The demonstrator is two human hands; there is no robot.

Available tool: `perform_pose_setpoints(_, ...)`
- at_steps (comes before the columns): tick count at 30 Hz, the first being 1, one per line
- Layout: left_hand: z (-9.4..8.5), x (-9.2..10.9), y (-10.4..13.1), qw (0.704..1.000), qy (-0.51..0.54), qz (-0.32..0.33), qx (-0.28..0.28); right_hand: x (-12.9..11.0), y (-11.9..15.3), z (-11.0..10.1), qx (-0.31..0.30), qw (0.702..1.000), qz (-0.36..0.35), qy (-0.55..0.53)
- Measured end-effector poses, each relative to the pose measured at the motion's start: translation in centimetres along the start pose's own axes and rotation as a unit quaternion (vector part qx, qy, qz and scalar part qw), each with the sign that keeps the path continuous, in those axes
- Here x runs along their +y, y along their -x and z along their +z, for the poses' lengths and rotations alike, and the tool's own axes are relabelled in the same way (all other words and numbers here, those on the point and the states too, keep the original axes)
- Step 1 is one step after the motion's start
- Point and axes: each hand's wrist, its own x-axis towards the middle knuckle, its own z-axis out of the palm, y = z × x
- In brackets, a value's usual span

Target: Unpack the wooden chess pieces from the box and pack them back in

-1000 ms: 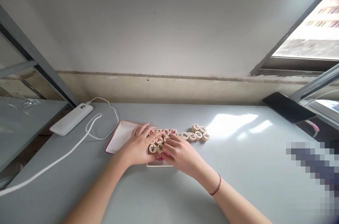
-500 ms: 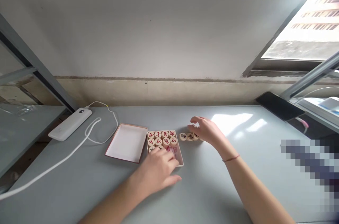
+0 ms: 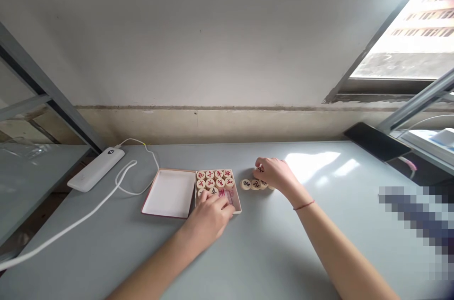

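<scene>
A shallow box (image 3: 238,204) holds several round wooden pieces with red characters (image 3: 210,183) in rows, and a piece with a black character (image 3: 213,191) in front of them. My left hand (image 3: 210,216) rests on the box's front edge, fingers a little apart, apparently holding nothing. Right of the box, pieces with black characters (image 3: 246,184) stand in a row. Just behind that row, my right hand (image 3: 275,172) pinches a round piece with a black mark (image 3: 260,169). Its palm and fingers partly cover the row.
The box's lid (image 3: 169,193) lies with its white inside up, left of the box. Farther left are a white power bank (image 3: 95,169) and its looping cable (image 3: 88,212). A black phone (image 3: 376,141) leans at the back right, near a metal frame.
The box has shifted slightly up and left with my left hand at its front edge. My right hand's fingers have closed on a piece behind the row.
</scene>
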Motion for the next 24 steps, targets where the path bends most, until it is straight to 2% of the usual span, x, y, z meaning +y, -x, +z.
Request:
perform_pose_setpoints(9,-0.7,0.1,0.1,0.998,0.060,-0.014,0.015,0.7,0.1,0.6,0.021,0.999,-0.022,-0.014)
perform_pose_setpoints(13,-0.9,0.2,-0.1,0.994,0.086,-0.020,0.067,-0.2,0.9,-0.3,0.100,0.990,-0.048,-0.085)
perform_pose_setpoints(16,-0.9,0.1,-0.3,0.983,0.097,-0.053,0.149,-2.2,2.8,-0.8,0.142,0.957,-0.099,-0.234)
perform_pose_setpoints(20,-0.7,-0.3,-0.4,0.963,0.098,-0.085,0.236,-5.6,5.4,0.1,0.075,0.887,-0.167,-0.424)
perform_pose_setpoints(24,-0.8,-0.6,-0.3,0.958,0.116,-0.084,0.249,-7.5,6.3,1.4,0.007,0.814,-0.171,-0.555)
